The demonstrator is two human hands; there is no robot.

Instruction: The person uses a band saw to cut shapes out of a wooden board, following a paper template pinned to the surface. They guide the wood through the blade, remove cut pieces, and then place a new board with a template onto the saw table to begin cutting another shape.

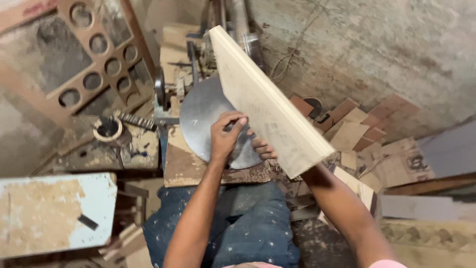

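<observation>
board (267, 99): pale, thick wooden plank, long and rectangular, held tilted on edge, its upper end far from the person, its lower end near the hands
disc (208, 116): round grey metal plate, flat, partly hidden behind the board

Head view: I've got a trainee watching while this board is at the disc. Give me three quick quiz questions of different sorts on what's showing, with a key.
1. True or false: both hands hold the pale wooden board.
2. Multiple choice: the round metal disc lies (a) left of the board and partly behind it, (b) on the floor at right, (c) on the white panel.
3. Short answer: what shapes are cut out of the brown panel at top left?

Key
1. True: the left hand grips its near face, the right hand reaches under its lower edge.
2. a
3. Round holes.
</observation>
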